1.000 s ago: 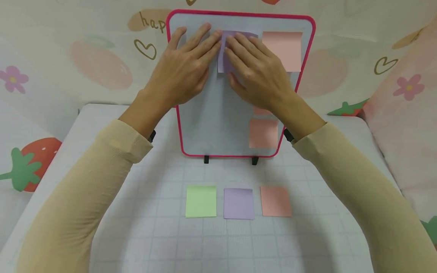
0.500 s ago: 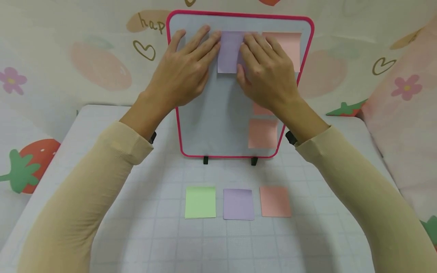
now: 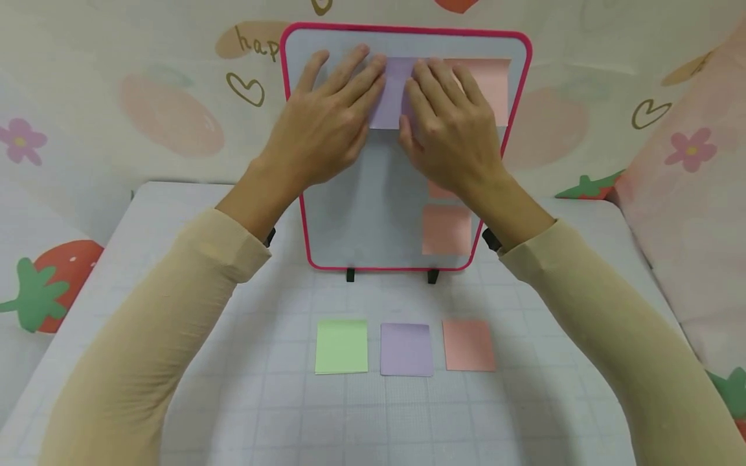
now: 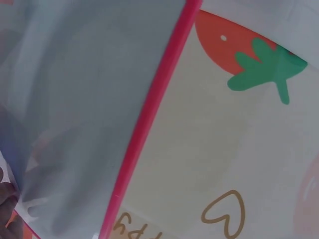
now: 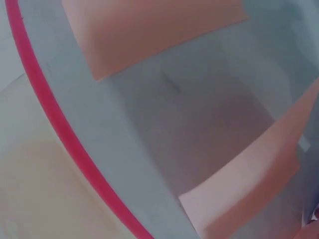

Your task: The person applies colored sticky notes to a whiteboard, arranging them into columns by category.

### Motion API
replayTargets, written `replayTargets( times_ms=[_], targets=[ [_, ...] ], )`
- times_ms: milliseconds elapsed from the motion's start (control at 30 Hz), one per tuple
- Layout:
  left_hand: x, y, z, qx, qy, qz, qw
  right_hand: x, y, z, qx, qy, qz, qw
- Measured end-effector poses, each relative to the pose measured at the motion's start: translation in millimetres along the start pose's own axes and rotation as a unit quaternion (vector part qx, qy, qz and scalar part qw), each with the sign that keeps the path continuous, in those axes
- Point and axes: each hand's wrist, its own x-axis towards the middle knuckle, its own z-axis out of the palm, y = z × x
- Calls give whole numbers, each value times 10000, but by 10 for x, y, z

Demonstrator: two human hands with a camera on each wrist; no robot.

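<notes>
Two flat hands press a purple note onto a standing board.

Left hand (image 3: 317, 126), fingers straight, lies at the note's nine o'clock edge; the purple sticky note (image 3: 392, 90) sits high on the pink-framed whiteboard (image 3: 373, 194); right hand (image 3: 451, 126), fingers straight, covers its three o'clock side. Green pad (image 3: 341, 345), purple pad (image 3: 406, 349) and pink pad (image 3: 469, 345) lie at the board's six o'clock.

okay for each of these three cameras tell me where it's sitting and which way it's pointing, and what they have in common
Head: worn on the head, looking forward and down at the pink-framed whiteboard; both sleeved arms show, with the left hand and right hand pressing the lilac sticky note.
Left wrist: close against the board, facing its pink frame edge and the strawberry-print backdrop; only a dark blur shows at the lower left corner.
Right wrist: close against the board, facing two salmon sticky notes; no hand shows clearly.
Shared: all three show the whiteboard's pink frame.
</notes>
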Motion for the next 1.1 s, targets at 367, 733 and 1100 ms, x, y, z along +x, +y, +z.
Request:
replayTargets(
  times_ms=[367,733,1100],
  targets=[
    [62,51,1,110,-209,-24,9997,-49,102,-8,444,54,130,9989],
    [110,91,33,-86,-147,-37,9998,-149,258,-23,589,466,460,9961],
    [79,72,40,-34,-211,-18,9998,-80,156,-11,751,-102,-623,9952]
  ],
)
